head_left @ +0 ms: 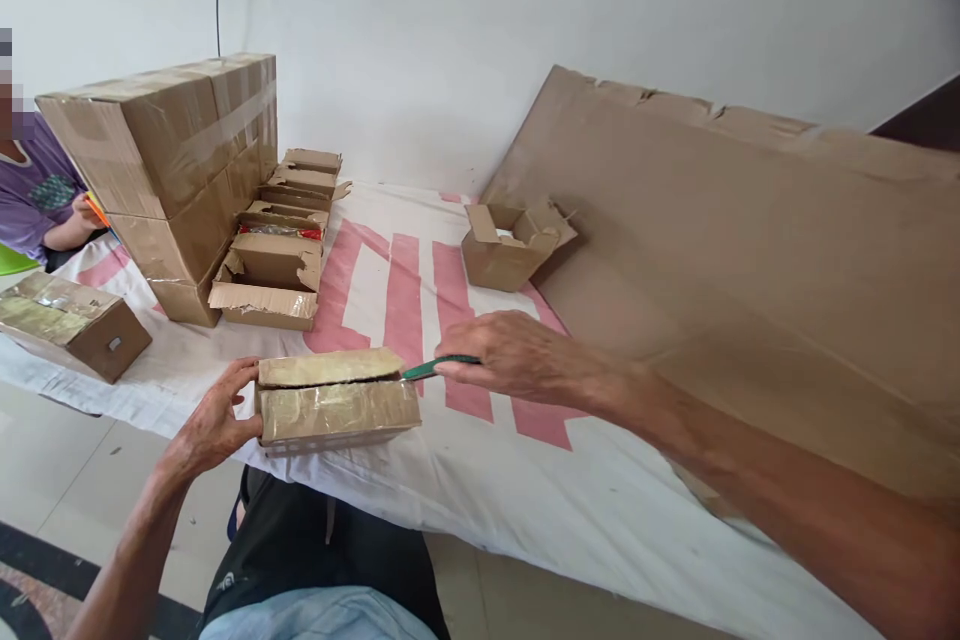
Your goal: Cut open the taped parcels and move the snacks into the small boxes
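My left hand [214, 420] gripped the left end of the taped box [337, 405], fingers curled round it. My right hand [517, 355] pinched a green cutter [439, 366], closed tight, tip at the box's right end seam. The box's long axis ran left from that tip, toward my left fingers.
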A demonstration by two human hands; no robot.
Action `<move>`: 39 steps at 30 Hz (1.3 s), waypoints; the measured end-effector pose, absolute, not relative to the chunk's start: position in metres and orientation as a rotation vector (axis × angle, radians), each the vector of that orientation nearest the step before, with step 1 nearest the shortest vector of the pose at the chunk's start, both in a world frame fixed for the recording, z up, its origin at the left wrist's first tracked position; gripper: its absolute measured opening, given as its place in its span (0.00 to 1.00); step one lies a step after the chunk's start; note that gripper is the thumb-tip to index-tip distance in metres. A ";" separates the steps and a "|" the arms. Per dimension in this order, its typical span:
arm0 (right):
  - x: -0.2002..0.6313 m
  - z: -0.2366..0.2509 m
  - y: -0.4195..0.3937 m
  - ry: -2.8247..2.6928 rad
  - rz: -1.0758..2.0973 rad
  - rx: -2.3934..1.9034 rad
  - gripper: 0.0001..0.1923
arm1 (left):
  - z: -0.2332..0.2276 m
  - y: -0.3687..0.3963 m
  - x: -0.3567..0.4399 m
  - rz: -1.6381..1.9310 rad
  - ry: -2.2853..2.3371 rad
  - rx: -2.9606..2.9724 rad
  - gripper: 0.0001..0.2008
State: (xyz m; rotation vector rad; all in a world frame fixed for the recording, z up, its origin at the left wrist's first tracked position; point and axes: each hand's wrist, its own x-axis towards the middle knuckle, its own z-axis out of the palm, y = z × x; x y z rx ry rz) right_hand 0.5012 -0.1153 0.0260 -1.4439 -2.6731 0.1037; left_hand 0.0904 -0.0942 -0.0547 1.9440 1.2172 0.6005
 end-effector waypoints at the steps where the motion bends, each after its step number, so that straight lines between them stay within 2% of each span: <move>1: 0.512 0.028 -0.123 -2.564 0.219 -1.489 0.20 | -0.055 -0.094 0.090 0.600 1.207 1.941 0.29; 4: 0.537 0.014 -0.148 -2.143 0.430 -1.636 0.17 | -0.056 -0.093 0.090 0.615 1.141 1.949 0.29; 8: 0.543 -0.071 -0.180 -1.776 0.467 -1.732 0.19 | -0.059 -0.088 0.087 0.589 1.019 1.986 0.28; 12: 0.528 -0.168 -0.210 -1.690 0.362 -1.808 0.18 | -0.061 -0.082 0.080 0.572 1.012 1.979 0.42; 15: 0.522 -0.199 -0.222 -1.683 0.340 -1.847 0.18 | -0.059 -0.080 0.078 0.534 0.976 1.977 0.55; 18: 0.516 -0.190 -0.219 -1.626 0.407 -1.805 0.19 | -0.057 -0.079 0.081 0.490 0.986 2.018 0.66; 22: 0.491 -0.152 -0.199 -1.425 0.718 -1.651 0.23 | -0.056 -0.079 0.085 0.435 1.027 2.074 0.71; 27: 0.440 -0.117 -0.184 -1.418 0.921 -1.514 0.31 | -0.057 -0.078 0.083 0.388 1.037 2.152 0.67; 32: 0.419 -0.108 -0.187 -1.545 0.774 -1.620 0.33 | -0.060 -0.077 0.079 0.362 1.100 2.296 0.64; 39: 0.425 -0.092 -0.180 -1.635 0.652 -1.621 0.26 | -0.053 -0.078 0.090 0.335 1.081 2.336 0.57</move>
